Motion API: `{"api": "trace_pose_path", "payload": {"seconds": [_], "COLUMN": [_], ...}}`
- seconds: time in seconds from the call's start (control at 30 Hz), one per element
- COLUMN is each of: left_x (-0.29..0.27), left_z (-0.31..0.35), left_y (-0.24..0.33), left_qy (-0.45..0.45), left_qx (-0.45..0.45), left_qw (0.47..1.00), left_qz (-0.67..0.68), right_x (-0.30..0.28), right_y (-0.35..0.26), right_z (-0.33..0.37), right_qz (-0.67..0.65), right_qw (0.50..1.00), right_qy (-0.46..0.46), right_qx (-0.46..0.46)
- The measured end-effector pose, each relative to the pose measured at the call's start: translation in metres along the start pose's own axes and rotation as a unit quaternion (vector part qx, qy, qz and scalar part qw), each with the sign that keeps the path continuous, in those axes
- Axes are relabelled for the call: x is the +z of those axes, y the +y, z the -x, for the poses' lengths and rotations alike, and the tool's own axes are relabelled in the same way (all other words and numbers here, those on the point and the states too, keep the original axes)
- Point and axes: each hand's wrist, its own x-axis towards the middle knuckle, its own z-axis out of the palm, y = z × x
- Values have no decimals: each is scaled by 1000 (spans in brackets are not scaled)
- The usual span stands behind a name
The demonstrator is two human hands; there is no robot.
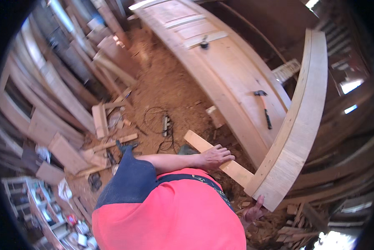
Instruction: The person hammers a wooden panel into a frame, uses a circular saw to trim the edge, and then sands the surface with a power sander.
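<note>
Landmark: the long, pale brown panelled wooden door [230,85], lying flat and running away from the worker.

Work pieces: a wide, pale wooden board with a raised strip along one long edge [301,116] slants over the door's near right corner, its far end well past the door's right edge. A narrow, straight, light wooden slat [201,143] crosses just short of the door's near end, its right end meeting or passing under the wide board; cannot tell which.

Left hand [216,158]: laid across the slat short of the door's near end, fingers together and gently bent over it. Probably steadying it; whether they clamp underneath, cannot tell. Right hand [253,211]: at the wide board's near corner, nearer the worker than the door, thumb up against the wood, remaining fingers mostly hidden. Reads as grasping, likely bearing that end so the long piece does not tip.

On the door: a claw hammer with dark head and orange-and-black handle [265,109], near the wide board's edge, probably parked within reach.

Edges, room: most space is left of the door, over brown sawdust-covered floor [170,89], though a pale power strip with dark cable [165,126] lies there. Right of the door, stacked timber [341,175] crowds the wide board's outer edge.
</note>
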Motion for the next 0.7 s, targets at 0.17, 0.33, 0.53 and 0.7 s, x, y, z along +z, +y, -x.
{"api": "trace_pose_path", "payload": {"seconds": [0.17, 0.33, 0.53, 0.7], "left_x": [-6, -20, -58, -119], "left_z": [33, 86, 118, 130], "left_y": [19, 28, 19, -4], "left_qy": [86, 208, 389, 485], "left_qx": [-42, -133, -213, -238], "left_qw": [995, 969, 893, 830], "left_qz": [20, 4, -78, -134], "right_x": [18, 79, 173, 261], "right_y": [-25, -42, -57, -84], "right_z": [12, 18, 19, 15], "right_qz": [-10, -19, 27, -111], "right_qw": [994, 967, 911, 718], "right_qy": [-107, -252, -400, -677], "right_qx": [-4, -24, -102, -118]}}
